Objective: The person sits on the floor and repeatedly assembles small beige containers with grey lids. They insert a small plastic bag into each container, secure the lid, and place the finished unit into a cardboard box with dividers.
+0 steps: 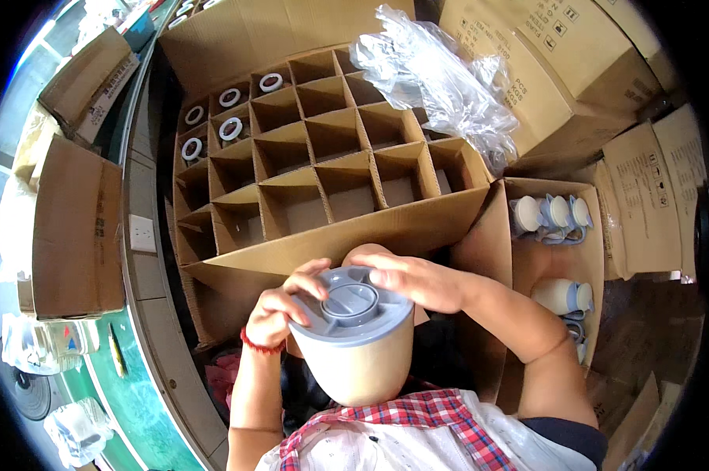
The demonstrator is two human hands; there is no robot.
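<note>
One head-worn fisheye view looks steeply down, close over the hands, toward the divided carton [323, 149] ahead.

Container body [360, 367]: cream plastic, smooth, matt, at lower centre.
Lid [353, 304]: grey plastic, smooth with a slight sheen, on top of the container.
Divided box [323, 169]: brown corrugated cardboard, matt and rough at the cut edges, upper centre.
Bag [437, 74]: thin clear plastic film, crinkled and glossy, upper right.
Shirt [417, 436]: woven checked cloth, soft and matt, at the bottom edge.
Bracelet [258, 345]: red cord, left wrist.
</note>
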